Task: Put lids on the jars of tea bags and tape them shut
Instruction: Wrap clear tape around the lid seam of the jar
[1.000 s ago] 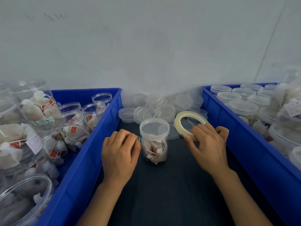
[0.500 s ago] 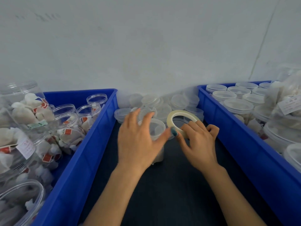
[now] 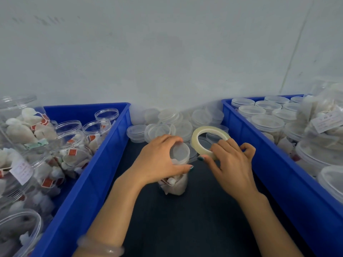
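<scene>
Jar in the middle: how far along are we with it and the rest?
Done: right bin holds lidded jars. In hand: left hand grips the lidded jar; right hand holds the tape roll. Left: open jars in the left bin.

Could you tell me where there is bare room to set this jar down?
The dark mat is bare between the two forearms, bordered by the left blue plastic bin and right blue plastic bin. The pile of loose clear lids crowds the far end; both bins are full.
</scene>
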The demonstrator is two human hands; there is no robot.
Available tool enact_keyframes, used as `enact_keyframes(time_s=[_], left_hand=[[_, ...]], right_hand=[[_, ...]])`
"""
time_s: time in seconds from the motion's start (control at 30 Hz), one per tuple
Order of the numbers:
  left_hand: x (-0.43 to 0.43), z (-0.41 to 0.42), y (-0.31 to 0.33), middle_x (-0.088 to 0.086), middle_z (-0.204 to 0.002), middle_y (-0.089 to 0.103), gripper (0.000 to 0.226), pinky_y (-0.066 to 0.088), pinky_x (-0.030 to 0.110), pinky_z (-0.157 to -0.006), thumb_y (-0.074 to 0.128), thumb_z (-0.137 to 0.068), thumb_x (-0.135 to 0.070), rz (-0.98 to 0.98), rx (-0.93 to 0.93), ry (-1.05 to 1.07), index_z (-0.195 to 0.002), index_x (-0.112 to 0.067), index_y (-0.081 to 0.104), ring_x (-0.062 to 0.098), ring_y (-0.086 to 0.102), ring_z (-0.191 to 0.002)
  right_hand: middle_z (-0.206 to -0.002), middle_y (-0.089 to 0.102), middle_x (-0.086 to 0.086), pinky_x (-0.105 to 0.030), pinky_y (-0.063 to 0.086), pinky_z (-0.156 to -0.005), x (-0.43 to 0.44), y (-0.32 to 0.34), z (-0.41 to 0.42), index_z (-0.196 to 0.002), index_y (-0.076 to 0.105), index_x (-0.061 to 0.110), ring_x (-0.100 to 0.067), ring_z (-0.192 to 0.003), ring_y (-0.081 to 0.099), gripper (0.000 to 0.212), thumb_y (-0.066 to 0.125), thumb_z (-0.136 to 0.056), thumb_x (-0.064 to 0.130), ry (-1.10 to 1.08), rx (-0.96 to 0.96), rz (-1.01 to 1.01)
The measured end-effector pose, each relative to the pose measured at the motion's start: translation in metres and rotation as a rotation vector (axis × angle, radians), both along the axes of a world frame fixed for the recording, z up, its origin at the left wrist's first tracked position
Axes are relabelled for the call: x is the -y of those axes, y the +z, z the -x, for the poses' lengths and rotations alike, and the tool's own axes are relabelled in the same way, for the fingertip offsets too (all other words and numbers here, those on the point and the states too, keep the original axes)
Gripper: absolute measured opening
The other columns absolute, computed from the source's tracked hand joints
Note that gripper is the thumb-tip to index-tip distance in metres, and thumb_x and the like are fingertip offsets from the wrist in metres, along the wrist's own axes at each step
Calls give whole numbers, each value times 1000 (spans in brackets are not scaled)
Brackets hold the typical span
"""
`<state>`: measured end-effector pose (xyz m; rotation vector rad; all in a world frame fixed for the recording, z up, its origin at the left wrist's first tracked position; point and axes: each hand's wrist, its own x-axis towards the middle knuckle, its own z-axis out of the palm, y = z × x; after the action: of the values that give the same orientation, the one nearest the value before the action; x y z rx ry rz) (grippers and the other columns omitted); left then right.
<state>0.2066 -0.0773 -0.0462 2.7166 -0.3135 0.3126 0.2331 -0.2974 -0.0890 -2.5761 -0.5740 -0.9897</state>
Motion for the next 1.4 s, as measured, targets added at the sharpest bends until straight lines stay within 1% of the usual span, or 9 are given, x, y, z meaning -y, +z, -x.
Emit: enact_keyframes(time_s=[0.4, 0.47, 0.57, 0.67, 0.8, 0.93, 1.07, 1.2, 1.4], left_hand=[[-7, -1, 4, -29, -133, 42, 78, 43, 25, -105, 84, -69, -37, 201, -150, -191, -137, -44, 45, -8, 43, -125], [-6, -1, 6, -23, -132, 32, 70, 41, 22, -103, 84, -70, -41, 153, -139, -214, -132, -44, 49, -5, 38, -125], [1, 0, 12, -15, -126, 28, 70, 24, 28, -109, 63, -68, -81, -66, -98, -146, -129, -53, 44, 6, 27, -126], [8, 11, 13, -15, -123, 30, 81, 17, 31, -102, 34, -65, -95, -221, -20, -9, -138, -59, 36, 8, 24, -124], [21, 27, 0, -12, -146, 23, 57, 40, 30, -89, 48, -92, -60, -157, 48, 3, -145, -52, 28, 12, 24, -136], [39, 25, -12, -13, -135, 30, 51, 39, 25, -75, 55, -83, -60, -60, 139, 98, -129, -46, 38, 9, 36, -124], [40, 15, -14, -24, -114, 44, 44, 37, 22, -65, 52, -74, -79, 78, 236, 203, -105, -47, 55, -3, 43, -104], [27, 11, -13, -29, -113, 49, 38, 40, 17, -75, 58, -71, -74, 202, 193, 67, -101, -51, 60, -7, 47, -105], [8, 9, -6, -30, -121, 58, 44, 43, 21, -97, 77, -74, -51, 287, 98, -91, -115, -48, 65, -8, 52, -117]], right_hand=[[-84, 53, 14, -34, 15, -75, -13, -1, -7, -78, 61, 26, -11, -85, 46, 51, 36, -87, 69, 56, -70, -65], [-84, 53, 14, -34, 13, -75, -12, -1, -5, -80, 63, 26, -10, -85, 45, 41, 47, -88, 63, 92, -69, -56], [-87, 51, 15, -34, 15, -75, -12, -1, -4, -84, 64, 27, -8, -87, 41, 26, 53, -88, 51, 114, -81, -30], [-91, 48, 17, -34, 16, -78, -10, -1, -2, -90, 62, 31, -5, -91, 37, 23, 51, -92, 51, 128, -122, -6], [-96, 44, 17, -35, 17, -78, -8, 0, 0, -97, 56, 35, -3, -96, 35, 38, 24, -96, 56, 188, -208, 24], [-97, 43, 18, -33, 17, -81, -4, 1, 3, -97, 53, 34, -3, -97, 35, 10, 43, -97, 32, 207, -260, 45], [-78, 52, 16, -35, 27, -84, -6, 1, 9, -84, 48, 33, -5, -77, 46, 13, 49, -95, 26, 175, -220, 25], [-65, 54, 13, -33, 30, -84, -3, 1, 9, -82, 51, 31, -6, -61, 48, 28, 35, -96, 50, 177, -189, 14], [-83, 50, 21, -33, 22, -81, 6, 3, 7, -85, 50, 35, -3, -82, 45, 24, 36, -94, 53, 211, -142, 2]])
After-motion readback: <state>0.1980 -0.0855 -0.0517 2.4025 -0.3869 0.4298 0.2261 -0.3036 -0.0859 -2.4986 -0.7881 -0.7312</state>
